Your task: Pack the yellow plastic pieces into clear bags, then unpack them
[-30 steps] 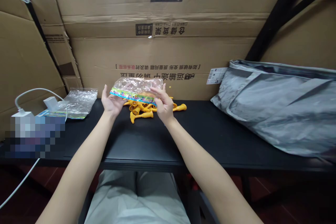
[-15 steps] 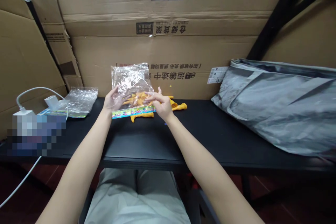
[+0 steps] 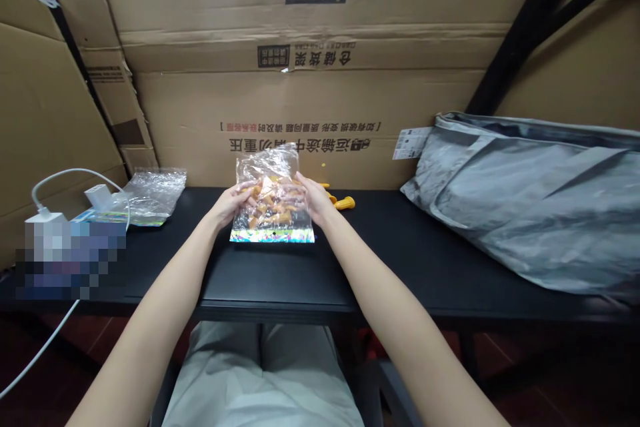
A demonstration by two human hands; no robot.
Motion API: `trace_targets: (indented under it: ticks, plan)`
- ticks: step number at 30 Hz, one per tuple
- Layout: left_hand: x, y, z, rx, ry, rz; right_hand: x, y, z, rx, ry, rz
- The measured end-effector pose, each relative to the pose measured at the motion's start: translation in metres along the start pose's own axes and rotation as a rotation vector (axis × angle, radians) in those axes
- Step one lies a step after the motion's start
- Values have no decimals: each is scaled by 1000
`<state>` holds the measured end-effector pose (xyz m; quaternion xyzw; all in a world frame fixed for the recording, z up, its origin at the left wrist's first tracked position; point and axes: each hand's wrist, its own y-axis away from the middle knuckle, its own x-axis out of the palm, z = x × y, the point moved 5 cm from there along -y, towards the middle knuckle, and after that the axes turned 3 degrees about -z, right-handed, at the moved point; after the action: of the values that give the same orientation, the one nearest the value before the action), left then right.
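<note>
A clear plastic bag (image 3: pixel 273 161) with a colourful printed strip along its near edge is held up between my two hands over the black table. My left hand (image 3: pixel 231 205) grips its left side, fingers curled onto the film. On the opposite side, my right hand (image 3: pixel 315 200) pinches the bag's edge, the thumb side partly hidden. Several orange-yellow plastic pieces (image 3: pixel 270 203) show through the film; whether any lie inside the bag I cannot tell. Another orange-yellow plastic piece (image 3: pixel 345 203) rests on the table just right of my right hand.
On the left lie another clear plastic bag (image 3: pixel 155 190), a white charger (image 3: pixel 45 230) with a cable, and a blurred-out item. A large grey fabric bag (image 3: pixel 530 207) fills the table's right side. Printed cardboard (image 3: pixel 310 93) stands along the back of the black table (image 3: pixel 400 260).
The clear bag has moved right and nearer to me, and its strip now lies level. My left hand has shifted right with it; my right hand has turned to hold the side edge.
</note>
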<state>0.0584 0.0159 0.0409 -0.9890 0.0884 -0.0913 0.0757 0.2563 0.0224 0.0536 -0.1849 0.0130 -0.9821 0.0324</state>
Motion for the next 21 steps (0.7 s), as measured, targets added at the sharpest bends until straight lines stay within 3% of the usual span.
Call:
trace_targets:
  ticks: [3, 10, 21]
  plan:
    - [8, 1, 7, -30, -109, 72, -4, -2, -2, 10, -33, -51]
    - [-4, -10, 17, 92, -376, -221, -20, -9, 0, -143, -52, -317]
    - [-8, -5, 9, 255, -480, -351, -29, -11, 4, -495, 351, -426]
